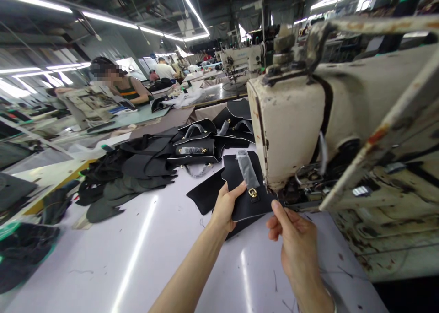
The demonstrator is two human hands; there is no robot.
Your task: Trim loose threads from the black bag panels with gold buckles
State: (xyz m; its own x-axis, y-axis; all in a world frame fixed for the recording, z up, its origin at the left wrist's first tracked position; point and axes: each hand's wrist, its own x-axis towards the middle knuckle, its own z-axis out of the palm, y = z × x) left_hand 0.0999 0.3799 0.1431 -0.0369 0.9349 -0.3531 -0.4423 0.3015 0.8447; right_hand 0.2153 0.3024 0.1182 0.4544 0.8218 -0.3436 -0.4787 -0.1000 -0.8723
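Head camera view: the left hand [224, 207] has its fingers closed on the left edge of a black leather panel [240, 185], thumb lying on top near the panel's gold clasp [253, 193]. The right hand [291, 233] pinches the panel's lower right edge between thumb and forefinger, just beside the needle area of the sewing machine [308, 121]. Both hands therefore grasp the same piece, holding it slightly above the worktop [137, 258], right in front of the machine's worn cream head.

A grey wrapped strip [247, 169] runs up the middle of the panel from the clasp. A second black piece [206, 194] lies under the held panel, sticking out to the left on the white surface.

Farther back and to the left sits a heap of similar black bag parts [195, 146], some with gold fittings, and beside it a looser pile of dark fabric cut-outs [116, 185] reaching toward the worktop's left edge. Stray thread ends dot the surface near the forearms.

Beyond the heap, a person in a striped top [128, 89] sits at another station, and another sewing machine [240, 59] stands well apart in the background under long ceiling lights.
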